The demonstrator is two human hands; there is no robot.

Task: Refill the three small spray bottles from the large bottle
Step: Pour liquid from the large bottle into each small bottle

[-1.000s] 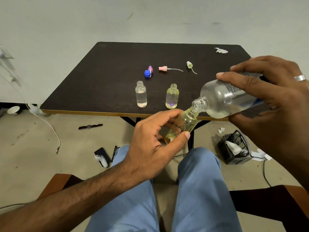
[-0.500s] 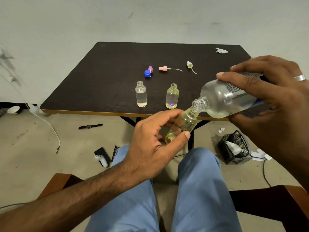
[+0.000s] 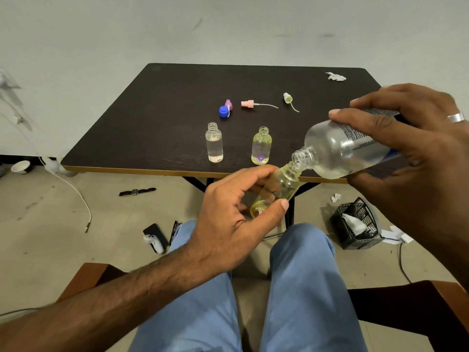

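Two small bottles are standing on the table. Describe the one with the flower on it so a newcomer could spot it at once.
Start at the dark table and follow its near edge. Two small uncapped bottles stand there; take the yellow-tinted bottle, to the right of the clear bottle. It alone shows a purple flower near its base.

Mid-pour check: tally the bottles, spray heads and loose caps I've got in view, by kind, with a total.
Large bottle: 1, tipped in the right hand
Small spray bottles: 3 — clear and yellow on the table, one yellow in the left hand
Spray heads: 3 — purple, pink, yellow-green
Blue cap: 1
Total: 8
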